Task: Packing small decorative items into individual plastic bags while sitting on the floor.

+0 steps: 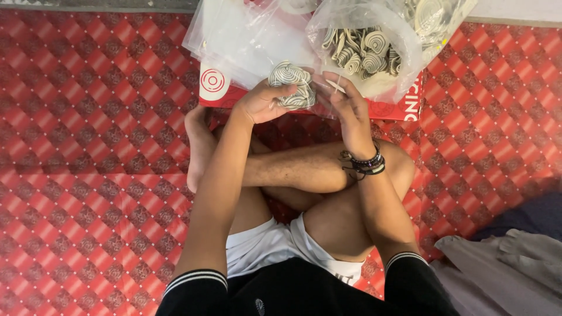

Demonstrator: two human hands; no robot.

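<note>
I sit cross-legged on a red patterned mat (88,146). My left hand (262,102) is closed around a bunch of grey-and-white spiral coils (291,83). Close beside it on the right, my right hand (345,99) pinches a thin pale strip (336,85) between its fingertips. Directly beyond both hands sits a clear plastic bag (374,41) filled with several more coils of the same kind. A stack of empty clear pouches (246,35) lies to its left.
A red and white flat box (213,88) lies under the bags. Grey cloth (503,269) and a dark fabric (533,216) are bunched at the lower right. My crossed legs fill the space below my hands; my right wrist wears dark bead bracelets (366,164).
</note>
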